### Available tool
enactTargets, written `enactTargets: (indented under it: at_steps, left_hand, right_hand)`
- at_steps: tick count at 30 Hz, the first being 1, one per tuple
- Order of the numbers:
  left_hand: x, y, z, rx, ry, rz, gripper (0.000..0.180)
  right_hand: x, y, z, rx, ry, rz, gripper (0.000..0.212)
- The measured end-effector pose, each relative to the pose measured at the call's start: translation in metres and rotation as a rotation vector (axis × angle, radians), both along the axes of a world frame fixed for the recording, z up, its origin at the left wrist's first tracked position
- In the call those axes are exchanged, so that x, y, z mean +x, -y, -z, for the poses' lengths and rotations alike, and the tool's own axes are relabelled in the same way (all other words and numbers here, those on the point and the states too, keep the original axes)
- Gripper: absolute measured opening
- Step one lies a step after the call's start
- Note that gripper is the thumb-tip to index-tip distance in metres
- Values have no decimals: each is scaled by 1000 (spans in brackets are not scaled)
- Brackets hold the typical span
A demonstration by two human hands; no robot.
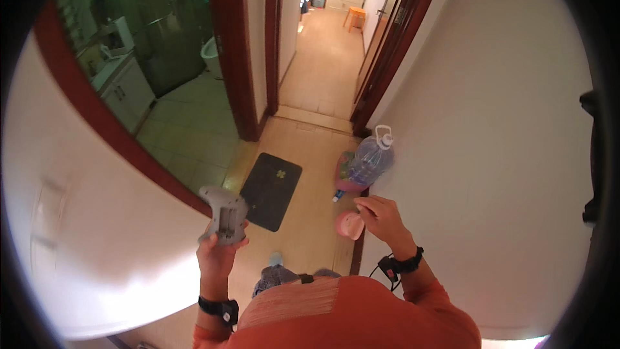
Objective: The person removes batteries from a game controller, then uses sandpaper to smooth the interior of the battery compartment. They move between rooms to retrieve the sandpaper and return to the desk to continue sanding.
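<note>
My left hand (217, 255) is closed round a grey game controller (224, 210), held up at the left with its back towards me. The battery compartment in the controller's back lies uncovered; whether a battery sits in it is too small to tell. Over on the right, my right hand (382, 223) is raised with thumb and fingertips pinched together. Anything in that pinch is too small or hidden to make out. Just beyond these fingers, lower down, a pink round object (347, 225) shows, partly covered by the hand.
A dark mat (272, 190) lies on the pale floor before a bathroom doorway (194, 123). Against the right wall (478, 155) stands a large clear water jug (373, 160) by a pink basin (349, 185). Farther off, an orange stool (354, 15) stands in a bright room.
</note>
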State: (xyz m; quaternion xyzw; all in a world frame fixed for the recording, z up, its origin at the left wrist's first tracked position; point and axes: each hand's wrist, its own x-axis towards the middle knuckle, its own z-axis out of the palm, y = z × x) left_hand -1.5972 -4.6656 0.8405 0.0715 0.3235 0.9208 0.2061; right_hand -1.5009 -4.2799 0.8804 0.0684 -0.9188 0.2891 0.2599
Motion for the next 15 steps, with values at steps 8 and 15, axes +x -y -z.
enactTargets:
  at_steps: [8,15]
  left_hand:
    - [-283,-183,-9,112,22,505,73]
    - [-482,-331,-6,45,-35,492,76]
  right_hand:
    - [-132,-116,-4,-65,135,455,15]
    - [-348,-256,26,-101,72,411,17]
